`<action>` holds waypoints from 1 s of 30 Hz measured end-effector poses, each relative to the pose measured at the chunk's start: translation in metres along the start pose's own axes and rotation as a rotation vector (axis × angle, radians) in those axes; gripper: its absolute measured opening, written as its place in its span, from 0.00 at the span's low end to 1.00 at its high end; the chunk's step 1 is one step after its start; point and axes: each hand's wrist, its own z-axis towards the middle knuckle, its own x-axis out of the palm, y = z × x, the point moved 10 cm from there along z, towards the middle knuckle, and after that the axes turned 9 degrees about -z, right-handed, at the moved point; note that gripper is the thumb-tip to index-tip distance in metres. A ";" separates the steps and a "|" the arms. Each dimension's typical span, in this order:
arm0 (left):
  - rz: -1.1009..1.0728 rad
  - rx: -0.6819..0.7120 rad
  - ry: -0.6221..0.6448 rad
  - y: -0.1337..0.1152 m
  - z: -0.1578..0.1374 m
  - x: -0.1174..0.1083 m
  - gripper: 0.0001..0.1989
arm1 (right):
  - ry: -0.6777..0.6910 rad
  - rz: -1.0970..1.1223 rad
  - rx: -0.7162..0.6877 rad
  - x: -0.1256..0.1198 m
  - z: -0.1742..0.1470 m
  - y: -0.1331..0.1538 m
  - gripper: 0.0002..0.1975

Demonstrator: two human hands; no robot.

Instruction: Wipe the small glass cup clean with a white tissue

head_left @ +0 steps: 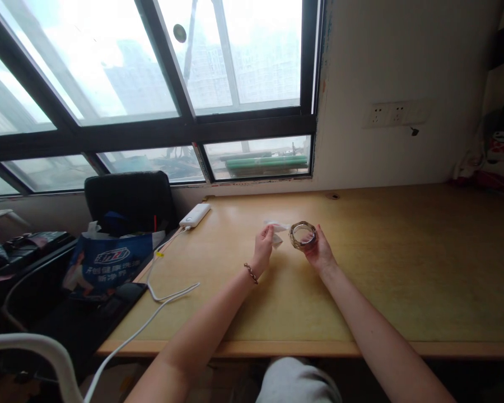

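My right hand [319,254] is closed around the right side of a faceted smoky glass ashtray [297,242]. The ashtray is tilted so that its round opening faces me. Just left of it, my left hand [264,243] pinches a crumpled white tissue [277,242], part of which sticks out past the fingers. A small gap separates the tissue from the glass. Both hands are above the middle of a wooden table [386,268]. A dark beaded bracelet [251,273] circles my left wrist.
At the table's left edge lies a white power strip [195,215] with a white cable [151,274] trailing forward. A blue bag [109,263] rests on a black chair [130,196] to the left. Windows and a wall socket [397,115] are behind the table.
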 end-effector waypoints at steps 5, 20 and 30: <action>0.142 0.087 0.216 -0.007 -0.009 0.029 0.18 | 0.027 -0.093 0.013 0.008 -0.004 -0.006 0.14; 0.092 0.057 0.341 -0.015 -0.021 0.045 0.20 | -0.007 -0.339 0.003 0.011 -0.010 -0.015 0.13; -0.149 -0.299 0.322 0.023 -0.014 0.032 0.19 | 0.012 -0.324 0.023 0.017 -0.017 -0.016 0.15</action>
